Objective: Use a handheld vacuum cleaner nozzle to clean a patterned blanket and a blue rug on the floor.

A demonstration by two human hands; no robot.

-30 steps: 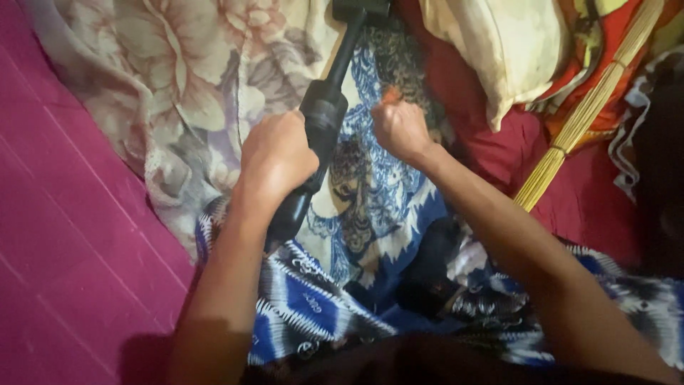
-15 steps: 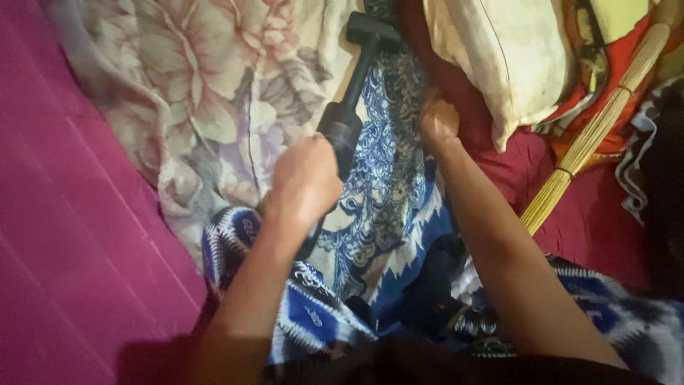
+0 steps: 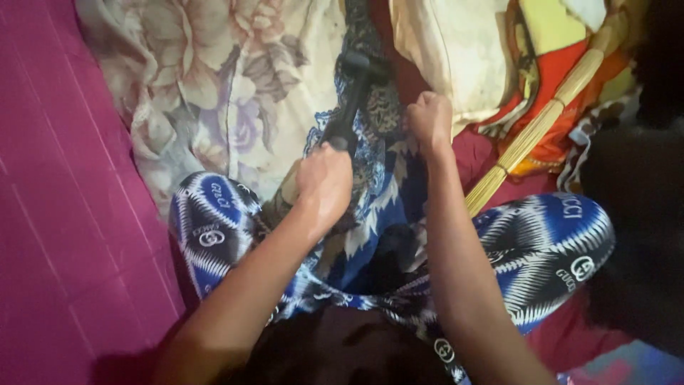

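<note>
You are in the middle of a pass: your left hand (image 3: 324, 187) grips the black handheld vacuum (image 3: 348, 107) on the blue patterned cloth (image 3: 388, 182), your right hand (image 3: 429, 117) seems clenched on its edge, so keep it taut.

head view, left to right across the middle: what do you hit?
Magenta mat → floral sheet → left hand gripping the black tool → right hand, fisted → straw broom → dark shape at the right edge.

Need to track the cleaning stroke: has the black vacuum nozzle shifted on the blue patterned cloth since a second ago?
Cannot tell: the camera moved too. The left hand grips the black vacuum.
</note>
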